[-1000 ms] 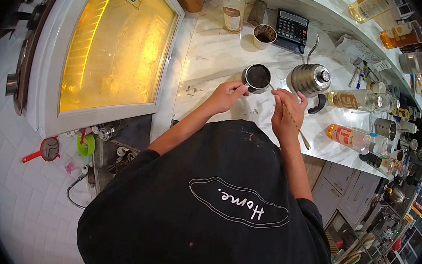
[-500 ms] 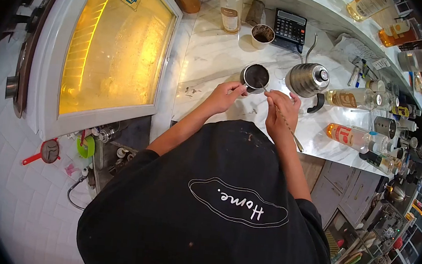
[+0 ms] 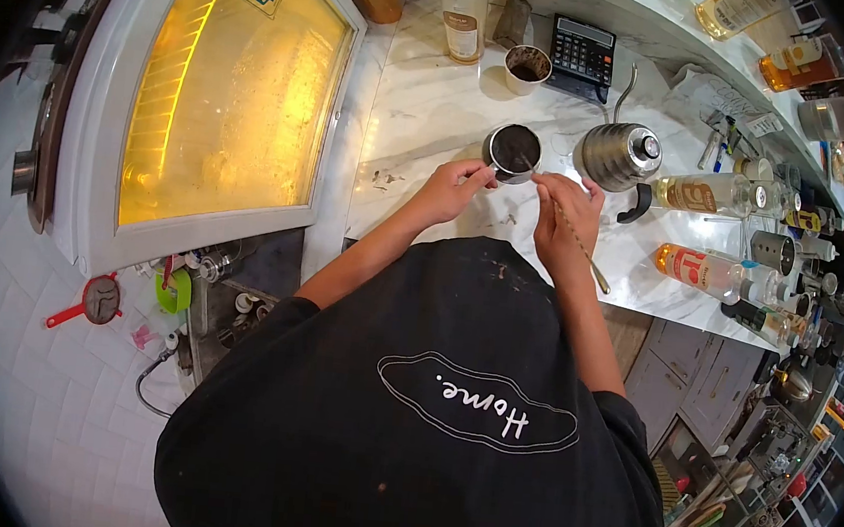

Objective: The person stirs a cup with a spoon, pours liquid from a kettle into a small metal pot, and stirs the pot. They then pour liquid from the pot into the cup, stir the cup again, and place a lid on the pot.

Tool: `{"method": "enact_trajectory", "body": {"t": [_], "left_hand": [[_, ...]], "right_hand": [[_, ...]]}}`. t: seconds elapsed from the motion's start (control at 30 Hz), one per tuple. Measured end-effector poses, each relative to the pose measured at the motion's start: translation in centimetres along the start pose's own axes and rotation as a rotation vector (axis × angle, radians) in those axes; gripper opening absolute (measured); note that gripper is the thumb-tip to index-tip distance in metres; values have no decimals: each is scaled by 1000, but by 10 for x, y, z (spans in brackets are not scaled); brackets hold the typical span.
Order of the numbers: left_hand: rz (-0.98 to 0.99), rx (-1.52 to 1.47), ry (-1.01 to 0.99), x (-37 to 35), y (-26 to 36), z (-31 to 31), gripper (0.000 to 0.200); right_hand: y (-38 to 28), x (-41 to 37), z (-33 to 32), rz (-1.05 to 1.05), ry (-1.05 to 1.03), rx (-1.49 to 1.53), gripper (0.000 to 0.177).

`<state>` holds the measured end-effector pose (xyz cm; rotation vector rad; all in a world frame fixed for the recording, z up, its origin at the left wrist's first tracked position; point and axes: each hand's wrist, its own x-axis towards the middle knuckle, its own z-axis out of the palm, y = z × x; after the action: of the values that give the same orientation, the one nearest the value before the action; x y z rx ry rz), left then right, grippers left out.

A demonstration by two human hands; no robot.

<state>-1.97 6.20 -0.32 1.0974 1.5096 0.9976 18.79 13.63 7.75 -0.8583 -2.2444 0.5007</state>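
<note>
A round cup (image 3: 516, 179) with a pale rim stands on the marble counter, holding dark, grainy stuff (image 3: 510, 148) like ground coffee. Thumb and fingers of my left hand (image 3: 454, 190) pinch the cup's near left rim. My right hand (image 3: 567, 214) grips a long, thin, twisted-handled bar spoon (image 3: 584, 246) between its fingers. The spoon's handle end sticks out below the hand, toward my body, while its other end reaches into the dark contents. Right of the cup stands a steel gooseneck kettle (image 3: 620, 152) with a black handle, untouched.
Behind the cup are a paper cup (image 3: 526, 70) with dark residue inside, a calculator (image 3: 581, 57) and a clear labelled bottle (image 3: 462, 18). Several bottles, including one with a red label (image 3: 695, 268), line the right side. A yellow-lit, glass-fronted cabinet (image 3: 231, 96) borders the left.
The spoon has shifted slightly within the cup, and my right hand has moved a touch to the right. My left hand keeps its pinch on the rim.
</note>
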Motion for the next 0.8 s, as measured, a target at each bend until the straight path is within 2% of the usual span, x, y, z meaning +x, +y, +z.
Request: {"method": "enact_trajectory", "body": {"t": [0.17,0.33,0.57,0.8], "left_hand": [[-7,-3,11,0,1,0,39],[-2,-27,1,1,-1,0,39],[-6,-28,3,-1,2,0,39],[-8,-4,4,0,0,0,39]], "right_hand": [[8,-1,-4,58,43,-16,9],[1,-7,0,-28,-31,21,15],[13,-1,-5,70,20,-9,11],[3,0,-1,-23,-12,32,12]]}}
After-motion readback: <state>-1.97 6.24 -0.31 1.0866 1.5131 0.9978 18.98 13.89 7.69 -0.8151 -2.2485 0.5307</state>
